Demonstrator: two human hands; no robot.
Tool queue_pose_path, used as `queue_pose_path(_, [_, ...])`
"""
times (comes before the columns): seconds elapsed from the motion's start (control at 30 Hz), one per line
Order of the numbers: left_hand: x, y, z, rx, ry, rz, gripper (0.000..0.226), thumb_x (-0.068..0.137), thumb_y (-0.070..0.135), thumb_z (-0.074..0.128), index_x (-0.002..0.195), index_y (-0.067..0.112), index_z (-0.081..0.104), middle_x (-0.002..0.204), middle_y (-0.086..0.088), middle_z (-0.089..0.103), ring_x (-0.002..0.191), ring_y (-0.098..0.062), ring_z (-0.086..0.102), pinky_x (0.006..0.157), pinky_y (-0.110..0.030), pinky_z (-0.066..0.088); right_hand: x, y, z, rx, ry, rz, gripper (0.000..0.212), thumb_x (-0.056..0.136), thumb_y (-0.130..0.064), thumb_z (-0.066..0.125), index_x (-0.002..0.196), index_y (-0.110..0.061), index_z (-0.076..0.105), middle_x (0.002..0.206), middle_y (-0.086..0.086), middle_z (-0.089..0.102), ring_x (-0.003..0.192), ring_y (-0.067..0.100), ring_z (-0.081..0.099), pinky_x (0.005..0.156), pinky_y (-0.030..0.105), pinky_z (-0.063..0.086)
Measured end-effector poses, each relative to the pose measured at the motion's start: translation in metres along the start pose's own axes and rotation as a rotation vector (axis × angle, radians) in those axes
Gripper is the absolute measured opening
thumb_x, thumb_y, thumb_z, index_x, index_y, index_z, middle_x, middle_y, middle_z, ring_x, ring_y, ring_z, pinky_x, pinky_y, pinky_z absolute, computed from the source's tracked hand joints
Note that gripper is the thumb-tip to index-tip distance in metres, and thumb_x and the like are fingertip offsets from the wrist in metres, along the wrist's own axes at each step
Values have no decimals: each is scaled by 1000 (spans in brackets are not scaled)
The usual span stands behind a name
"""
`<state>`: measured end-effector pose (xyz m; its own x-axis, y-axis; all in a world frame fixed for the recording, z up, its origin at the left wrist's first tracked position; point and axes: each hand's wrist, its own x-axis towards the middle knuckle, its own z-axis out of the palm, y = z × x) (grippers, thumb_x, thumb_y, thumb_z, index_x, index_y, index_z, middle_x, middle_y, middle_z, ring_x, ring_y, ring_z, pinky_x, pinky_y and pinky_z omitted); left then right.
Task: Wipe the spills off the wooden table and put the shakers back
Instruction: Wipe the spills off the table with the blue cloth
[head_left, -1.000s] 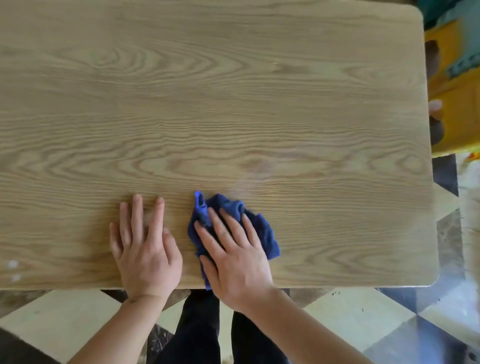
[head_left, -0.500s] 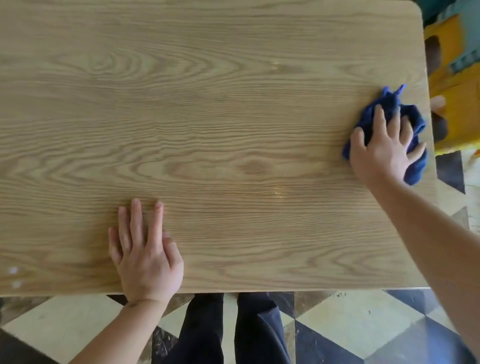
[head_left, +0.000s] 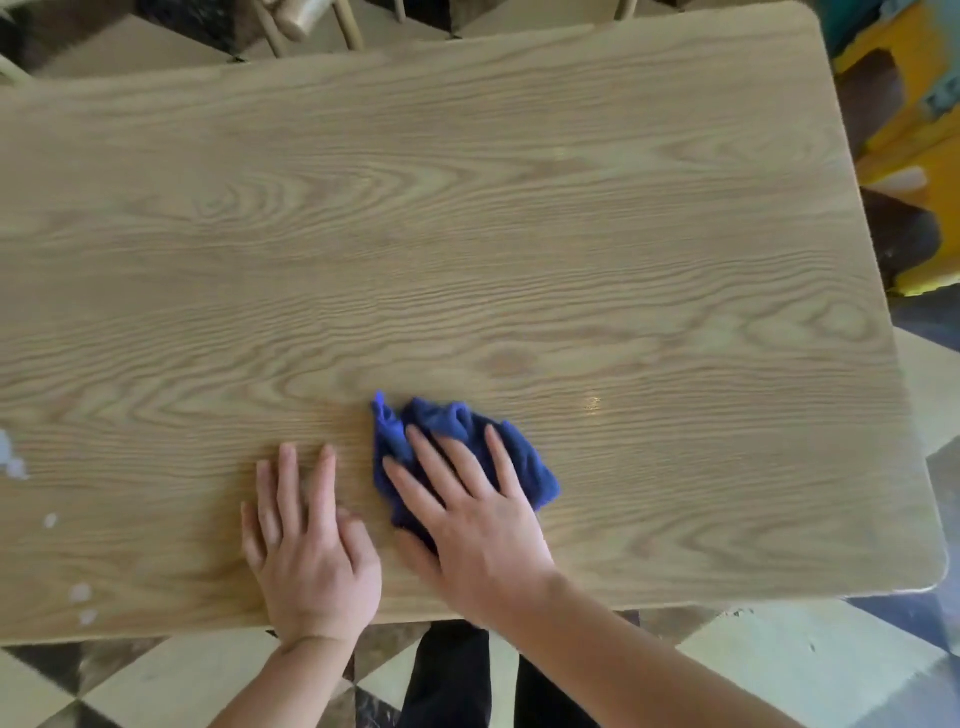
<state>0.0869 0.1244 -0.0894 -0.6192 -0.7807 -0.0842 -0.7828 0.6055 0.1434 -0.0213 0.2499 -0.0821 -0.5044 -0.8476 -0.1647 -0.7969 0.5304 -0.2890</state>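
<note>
Head view shows us leaning over the wooden surface (head_left: 467, 234), and we read it from the left edge across. At the far left sit several pale spills (head_left: 15, 465), small whitish blobs strung along the near-left corner, well apart from both of our hands. Next comes our left hand (head_left: 311, 551), laid flat on the wood with its fingers (head_left: 287, 483) stretched out and holding nothing; we judge it is bracing us. Just beside it, our right hand (head_left: 478, 530) presses down on the blue cloth (head_left: 467, 447), fingers spread over the bunched fabric and pinning it to the surface instead of curling round it. Farther right a faint shiny streak (head_left: 592, 402) catches the light, which may be damp left by wiping, though we cannot be sure. No shakers show anywhere in view, so we cannot say where they stand.

We judge the wiping is only partly done, since the blobs on the left are untouched. To do this step well, we should keep the palm flat for even pressure, carry the cloth leftward past our bracing hand, and draw the blobs inward from the edge so nothing gets pushed onto the floor. Folding the cloth to a clean face would avoid smearing.
</note>
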Motion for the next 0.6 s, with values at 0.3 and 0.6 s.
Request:
queue_pose_path(0.3, [3,-1,0,10,-20,27,68,83,25,36,151,23,40,165,-8,23,154,-30,15,124,-54,12,-58,147,-50,-173,-66,262,68,87,-61,45,148,-29,46,160,1,36,142,28,39,120,59,18])
queue_pose_path(0.6, [2,-4,0,33,-64,32,69,86,29,34,154,26,33,167,-7,18,155,-28,10,124,-54,10,156,164,-67,-52,217,655,73,91,-61,32,154,-24,31,164,12,24,151,32,18,121,59,7])
